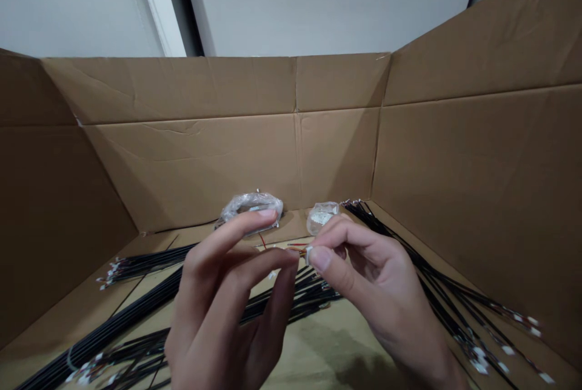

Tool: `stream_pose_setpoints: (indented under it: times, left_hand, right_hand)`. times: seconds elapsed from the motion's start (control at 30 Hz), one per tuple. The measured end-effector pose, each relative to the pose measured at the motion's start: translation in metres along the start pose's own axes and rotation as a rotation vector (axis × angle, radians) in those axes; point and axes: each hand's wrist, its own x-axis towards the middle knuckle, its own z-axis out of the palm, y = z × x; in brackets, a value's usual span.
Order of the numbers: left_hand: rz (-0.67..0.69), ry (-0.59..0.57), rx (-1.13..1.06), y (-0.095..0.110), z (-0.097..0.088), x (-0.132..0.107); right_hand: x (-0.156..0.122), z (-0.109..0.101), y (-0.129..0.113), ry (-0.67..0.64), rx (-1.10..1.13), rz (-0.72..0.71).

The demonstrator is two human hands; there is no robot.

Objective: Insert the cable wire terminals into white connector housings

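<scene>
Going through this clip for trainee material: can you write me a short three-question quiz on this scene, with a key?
1. True or false: bundles of black wires lie on the floor of the cardboard box.
2. What is at the fingertips of the right hand? A) a pair of scissors B) a small white connector C) a screwdriver
3. What colour is the thin wire showing just beyond the left hand?

Key: 1. True. 2. B. 3. Red.
</scene>
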Motion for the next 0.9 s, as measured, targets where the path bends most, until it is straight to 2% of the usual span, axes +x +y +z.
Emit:
stream_pose_setpoints:
  times: [0.9]
  left_hand:
    - [-0.015, 0.050, -0.018, 0.0005, 0.0045, -0.0016]
  right_hand:
    - [-0.0013, -0.0002, -0.0006, -0.015, 0.012, 0.013]
